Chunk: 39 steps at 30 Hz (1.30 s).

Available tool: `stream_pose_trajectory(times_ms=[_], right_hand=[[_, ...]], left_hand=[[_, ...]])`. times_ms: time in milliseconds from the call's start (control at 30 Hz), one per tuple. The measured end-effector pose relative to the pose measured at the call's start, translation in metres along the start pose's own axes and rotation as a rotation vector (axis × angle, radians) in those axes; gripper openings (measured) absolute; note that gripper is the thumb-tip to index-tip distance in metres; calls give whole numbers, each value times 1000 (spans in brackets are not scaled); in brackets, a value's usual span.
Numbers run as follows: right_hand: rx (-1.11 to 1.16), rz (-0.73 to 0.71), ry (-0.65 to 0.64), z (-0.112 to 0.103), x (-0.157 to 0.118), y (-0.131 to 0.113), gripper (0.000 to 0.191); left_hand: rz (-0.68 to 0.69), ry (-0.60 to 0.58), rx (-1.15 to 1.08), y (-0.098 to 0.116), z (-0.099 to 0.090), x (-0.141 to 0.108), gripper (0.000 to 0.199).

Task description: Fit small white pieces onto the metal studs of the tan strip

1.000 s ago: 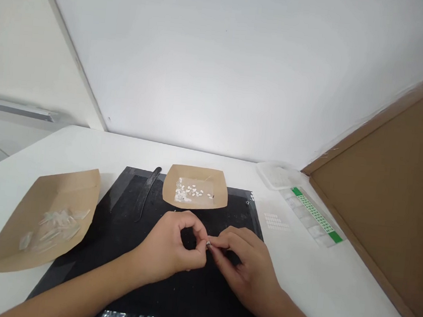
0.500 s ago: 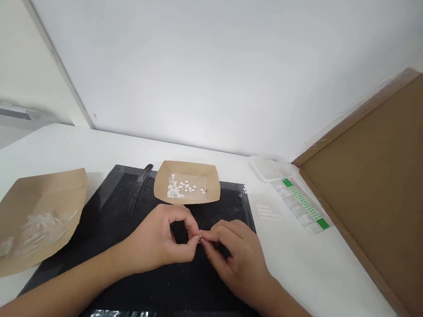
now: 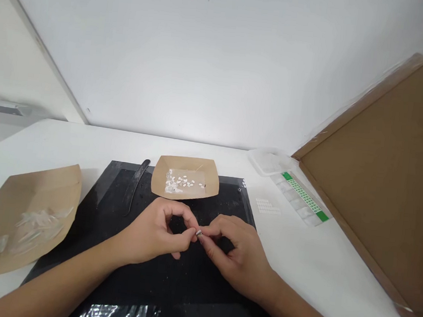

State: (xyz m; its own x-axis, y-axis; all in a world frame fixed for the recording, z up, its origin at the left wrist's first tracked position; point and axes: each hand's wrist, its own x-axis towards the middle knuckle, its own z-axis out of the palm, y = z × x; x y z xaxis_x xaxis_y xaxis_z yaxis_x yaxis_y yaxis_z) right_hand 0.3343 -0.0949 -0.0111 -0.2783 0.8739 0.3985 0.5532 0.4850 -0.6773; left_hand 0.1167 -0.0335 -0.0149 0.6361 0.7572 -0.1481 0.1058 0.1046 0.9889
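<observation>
A tiny whitish, shiny piece (image 3: 199, 232) sits between the fingertips of both hands, above the black mat (image 3: 169, 284). My left hand (image 3: 161, 231) pinches it from the left with thumb and index finger. From the right, my right hand (image 3: 238, 246) closes thumb and index finger on it too. The piece is too small to name, and the fingertips partly cover it. Just beyond the hands stands a brown paper tray (image 3: 158, 186) holding small white oval pieces (image 3: 184, 180).
A dark curved file-like strip (image 3: 136, 186) lies on the mat's left. Another brown tray (image 3: 60, 176) holds clear plastic pieces (image 3: 38, 224). On the right are a green-and-white labelled packet (image 3: 303, 197), a sheet of white dots (image 3: 267, 206), a translucent lid (image 3: 269, 161) and a large cardboard panel (image 3: 381, 185).
The small piece shows more between the fingertips now. My left hand's lower fingers have shifted below the thumb, and the view has moved slightly.
</observation>
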Motion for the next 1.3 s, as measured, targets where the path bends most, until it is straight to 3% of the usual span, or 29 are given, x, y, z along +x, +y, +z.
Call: stream_pose_trajectory(times_ms=[267, 467, 700, 967, 1100, 1300], right_hand=[[121, 86, -17, -2, 2, -3, 13], [-105, -87, 71, 2, -2, 4, 8], [-353, -321, 68, -1, 1, 8, 11], [-453, -406, 68, -2, -1, 5, 8], [-439, -392, 64, -2, 0, 4, 12], [-289, -194, 132, 1, -3, 0, 8]], left_hand=[[23, -46, -82, 0, -2, 2, 22], [31, -65, -79, -4, -6, 3, 24], [62, -76, 33, -1, -7, 5, 21], [136, -96, 189, -1, -9, 3, 11], [239, -57, 317, 0, -10, 2, 2], [391, 25, 272, 0, -7, 2, 5]])
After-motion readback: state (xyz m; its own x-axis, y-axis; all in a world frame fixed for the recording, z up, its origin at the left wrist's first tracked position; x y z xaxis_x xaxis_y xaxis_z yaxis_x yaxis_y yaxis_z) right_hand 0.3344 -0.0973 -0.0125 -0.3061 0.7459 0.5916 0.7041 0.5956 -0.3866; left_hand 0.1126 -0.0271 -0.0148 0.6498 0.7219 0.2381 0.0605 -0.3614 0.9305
